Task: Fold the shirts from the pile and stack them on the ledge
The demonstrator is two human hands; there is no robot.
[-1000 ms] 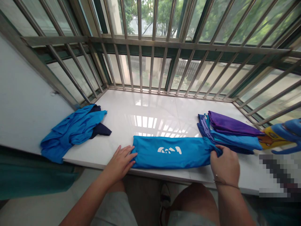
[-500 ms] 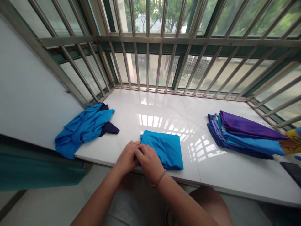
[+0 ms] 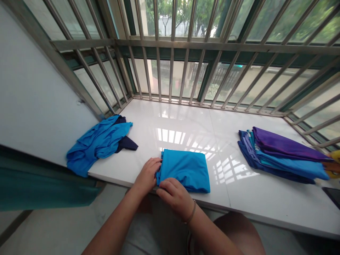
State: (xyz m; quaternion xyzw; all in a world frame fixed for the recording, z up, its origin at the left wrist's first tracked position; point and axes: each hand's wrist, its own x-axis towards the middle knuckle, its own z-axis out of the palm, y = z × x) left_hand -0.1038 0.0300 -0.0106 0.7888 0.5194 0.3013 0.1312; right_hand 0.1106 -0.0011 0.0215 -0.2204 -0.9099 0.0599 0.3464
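Observation:
A bright blue piece of clothing [image 3: 186,168], folded into a flat rectangle, lies near the front edge of the white ledge. At its left edge, my left hand [image 3: 148,176] has its fingers bent around the layered cloth; the thumb is mostly hidden. My right hand [image 3: 177,198], a thin band on its wrist, is closed at the near left corner with curled fingers on the fabric. The cloth's upper face is smooth towards the back and slightly rumpled near my right hand.
A loose heap of blue clothing [image 3: 98,141] with a dark navy piece [image 3: 127,143] lies at the left. Several folded clothes [image 3: 284,156], purple on top, are stacked at the right. A dark flat object [image 3: 333,196] sits at the right edge. Metal bars [image 3: 183,76] line the back.
My right hand has moved away from my left, down to the cloth's near corner. My left hand stays at the left edge. The view has shifted slightly.

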